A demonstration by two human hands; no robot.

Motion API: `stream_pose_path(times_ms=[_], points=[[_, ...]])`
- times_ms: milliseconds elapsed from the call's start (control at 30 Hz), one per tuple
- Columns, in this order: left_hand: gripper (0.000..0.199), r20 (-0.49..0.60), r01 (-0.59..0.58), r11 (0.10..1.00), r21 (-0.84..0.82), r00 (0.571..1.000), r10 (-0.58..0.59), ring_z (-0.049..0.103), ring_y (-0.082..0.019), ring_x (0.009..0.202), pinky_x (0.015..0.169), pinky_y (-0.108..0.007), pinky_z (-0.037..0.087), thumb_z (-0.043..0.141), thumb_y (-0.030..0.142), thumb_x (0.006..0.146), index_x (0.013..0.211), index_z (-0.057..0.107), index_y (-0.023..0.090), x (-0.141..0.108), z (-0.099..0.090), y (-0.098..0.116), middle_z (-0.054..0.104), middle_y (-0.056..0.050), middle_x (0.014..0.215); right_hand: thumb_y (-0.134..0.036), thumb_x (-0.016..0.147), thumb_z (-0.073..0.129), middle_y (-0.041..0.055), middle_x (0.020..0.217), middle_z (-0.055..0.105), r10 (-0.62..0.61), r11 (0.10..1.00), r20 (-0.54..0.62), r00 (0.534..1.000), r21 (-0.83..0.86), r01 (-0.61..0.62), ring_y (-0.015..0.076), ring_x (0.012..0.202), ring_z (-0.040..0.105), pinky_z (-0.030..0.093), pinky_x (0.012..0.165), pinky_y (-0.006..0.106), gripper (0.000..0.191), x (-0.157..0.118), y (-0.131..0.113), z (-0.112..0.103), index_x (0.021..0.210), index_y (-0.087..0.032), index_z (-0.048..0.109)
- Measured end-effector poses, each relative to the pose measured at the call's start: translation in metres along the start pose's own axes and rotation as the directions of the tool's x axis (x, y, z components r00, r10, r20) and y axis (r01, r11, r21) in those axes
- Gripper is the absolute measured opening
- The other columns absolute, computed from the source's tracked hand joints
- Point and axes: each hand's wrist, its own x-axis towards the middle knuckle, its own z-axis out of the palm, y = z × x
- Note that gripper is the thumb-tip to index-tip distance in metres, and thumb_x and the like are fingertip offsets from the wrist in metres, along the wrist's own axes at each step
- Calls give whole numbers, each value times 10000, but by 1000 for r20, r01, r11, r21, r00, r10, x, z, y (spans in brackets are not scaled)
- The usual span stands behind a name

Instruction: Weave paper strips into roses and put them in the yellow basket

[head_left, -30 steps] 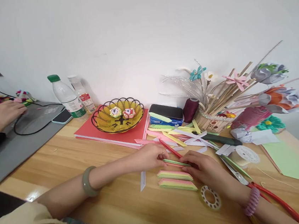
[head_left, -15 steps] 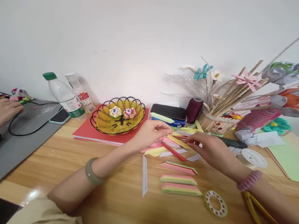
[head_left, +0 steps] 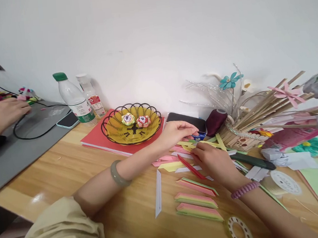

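Observation:
Over the far side of a loose heap of folded paper strips (head_left: 171, 166), my left hand (head_left: 179, 134) is closed, its fingertips pressed together. Whatever it may pinch is too small to make out. My right hand (head_left: 213, 160) reaches low into the heap, fingers bent and closed among yellow and white strips; its fingertips are partly hidden. A red strip (head_left: 191, 166) lies just left of the right hand. Nearer me are several neat bundles of pink, yellow and green strips (head_left: 198, 205), and a single white strip (head_left: 158, 194) lies apart to their left.
A yellow basket (head_left: 112, 133) holding two paper flowers sits on a red folder (head_left: 92, 135). Bottles (head_left: 80, 108) and a phone (head_left: 67, 120) stand left. At right are a stick-filled holder (head_left: 236, 137), a thread spool (head_left: 285, 181) and a tape roll (head_left: 239, 231). Another person's hand (head_left: 6, 112) is far left.
My view has shifted, so most things sit further left or lower or right in the picture. My right hand has moved left and deeper into the strips, closer to my left hand.

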Motion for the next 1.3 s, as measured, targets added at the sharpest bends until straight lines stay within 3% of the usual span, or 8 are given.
stream_pose_path(times_ms=[100,300,367,467,567,800,1100,1300], points=[[128,-16,-41,999,-2,999,41,569,-97,702,697,-257,434,599,221,712,775,632,114,1,-2,-2,649,-62,804,-250,846,448,40,740,589,36,998,-83,996,57,-31,160,658,549,302,495,239,210,1,7,2,712,-190,598],[127,-266,-152,988,-33,954,138,541,-66,649,627,-210,437,590,174,708,824,607,125,1,4,-6,608,-34,846,-324,880,394,32,748,611,168,954,-268,949,285,-88,140,660,575,434,574,236,226,-1,16,-13,780,-185,543],[181,-231,-94,994,-46,970,81,541,-75,660,610,-213,438,611,202,699,862,603,124,-2,9,-8,604,-45,870,-324,890,375,20,710,618,213,935,-300,930,337,-105,117,572,570,436,520,218,223,-4,14,-16,799,-184,522],[207,-71,16,996,-84,997,-22,557,-104,708,647,-247,456,627,234,692,862,608,117,-7,16,-13,611,-72,919,-308,870,423,11,688,626,223,929,-331,917,356,-97,121,563,583,436,518,222,165,-8,8,-17,829,-185,525],[188,2,21,994,-104,1000,-21,571,-133,780,727,-285,461,648,268,674,763,608,107,-11,21,-18,611,-82,963,-268,844,462,25,739,630,166,940,-347,923,340,-41,141,628,586,439,575,252,114,-10,2,-15,843,-192,547],[214,-19,31,982,-188,999,-35,591,-137,766,801,-342,458,671,280,660,750,586,105,-11,21,-24,617,-49,817,-242,855,461,46,833,605,72,923,-354,932,378,72,143,739,562,454,649,263,130,-9,2,-18,899,-180,566],[198,-99,43,963,-265,992,-71,590,-105,734,812,-314,445,648,244,692,837,613,114,-8,15,-20,620,-36,787,-270,844,489,37,793,647,151,885,-351,924,465,32,137,651,576,476,589,265,141,-7,4,-17,879,-185,596],[224,-11,121,967,-226,992,-126,606,-128,745,791,-320,452,656,242,687,869,634,112,-7,14,-23,645,-61,805,-294,830,513,40,868,679,186,825,-302,935,566,18,157,743,620,501,626,272,168,-6,5,-19,894,-193,632]])
